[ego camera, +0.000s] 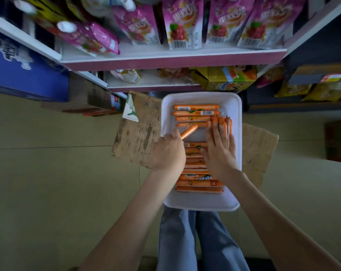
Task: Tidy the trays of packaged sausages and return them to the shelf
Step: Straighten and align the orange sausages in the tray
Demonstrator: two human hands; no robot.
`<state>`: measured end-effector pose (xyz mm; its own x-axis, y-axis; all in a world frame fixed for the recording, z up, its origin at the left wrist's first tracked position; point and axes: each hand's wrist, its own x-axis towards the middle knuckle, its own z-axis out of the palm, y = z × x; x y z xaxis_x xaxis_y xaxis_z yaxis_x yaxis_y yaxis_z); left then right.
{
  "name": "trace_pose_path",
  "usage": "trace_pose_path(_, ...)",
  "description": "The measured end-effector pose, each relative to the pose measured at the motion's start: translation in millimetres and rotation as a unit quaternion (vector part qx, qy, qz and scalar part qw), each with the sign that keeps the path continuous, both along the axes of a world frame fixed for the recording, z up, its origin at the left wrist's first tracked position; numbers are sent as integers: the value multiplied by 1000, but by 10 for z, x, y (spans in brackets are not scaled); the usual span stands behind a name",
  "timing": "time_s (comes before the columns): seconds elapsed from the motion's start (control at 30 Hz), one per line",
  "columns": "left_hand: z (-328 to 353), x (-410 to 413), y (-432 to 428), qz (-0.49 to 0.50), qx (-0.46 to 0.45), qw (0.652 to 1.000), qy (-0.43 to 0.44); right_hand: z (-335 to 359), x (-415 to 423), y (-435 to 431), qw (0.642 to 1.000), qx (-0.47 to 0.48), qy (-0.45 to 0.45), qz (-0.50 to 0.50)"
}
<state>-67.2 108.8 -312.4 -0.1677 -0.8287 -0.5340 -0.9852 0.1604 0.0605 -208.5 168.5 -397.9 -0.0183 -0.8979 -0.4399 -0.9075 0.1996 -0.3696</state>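
A white tray (233, 106) lies on flattened cardboard on the floor, in front of the shelf. Several orange packaged sausages lie crosswise in it, one row at the far end (196, 113) and one at the near end (199, 182). My left hand (168, 151) holds one sausage (189, 131), which points diagonally up and right over the tray's middle. My right hand (220, 151) lies flat with straight fingers on a bunch of sausages (223, 122) that run lengthwise by the right rim.
The cardboard (138, 133) sticks out on both sides of the tray. The shelf unit (173, 60) ahead holds pink pouches (183, 22) above and yellow boxes (230, 78) below. A blue carton (24, 69) stands left, dark shelving right. My legs (201, 241) are below the tray.
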Motion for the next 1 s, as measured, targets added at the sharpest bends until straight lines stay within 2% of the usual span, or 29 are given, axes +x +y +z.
trace_pose_path(0.03, 93, 43, -8, 13, 20, 999, 43, 117, -16, -68, 995, 23, -90, -40)
trace_pose_path(0.07, 205, 85, -34, 14, 29, 996, 77, 295, -37, -154, 975, 45, -197, -97)
trace_pose_path(0.1, 318, 136, -54, 6, 36, 994, 105, 514, -56, -237, 940, 52, -295, -162)
trace_pose_path(0.13, 447, 183, -83, 1, 44, 990, 132, 766, -71, -307, 909, 44, -355, -213)
trace_pose_path(0.17, 597, 218, -105, -1, 54, 986, 160, 1039, -94, -363, 898, 23, -372, -233)
trace_pose_path(0.23, 932, 257, -157, 3, 63, 973, 221, 1563, -152, -470, 916, -30, -339, -213)
trace_pose_path(0.3, 1336, 254, -226, 21, 58, 960, 275, 2098, -203, -545, 908, -65, -347, -227)
trace_pose_path(0.5, 2550, 247, -281, 12, 44, 929, 369, 3393, -272, -497, 837, -138, -426, -314)
trace_pose_path(0.6, 2970, 296, -287, 26, 3, 916, 400, 3761, -232, -472, 782, -143, -478, -374)
trace_pose_path(0.7, 3320, 350, -295, 115, -38, 868, 482, 4057, -170, -471, 697, -134, -549, -441)
trace_pose_path(0.77, 3500, 366, -253, 187, -17, 803, 566, 4182, -122, -492, 644, -126, -575, -488)
trace_pose_path(0.83, 3631, 334, -181, 216, 20, 739, 638, 4286, -33, -513, 599, -109, -598, -522)
trace_pose_path(0.9, 3705, 242, -123, 193, 35, 720, 666, 4370, 75, -532, 588, -96, -611, -521)
trace_pose_path(1.0, 3795, 106, -92, 161, 0, 713, 682, 4454, 204, -554, 619, -65, -620, -479)
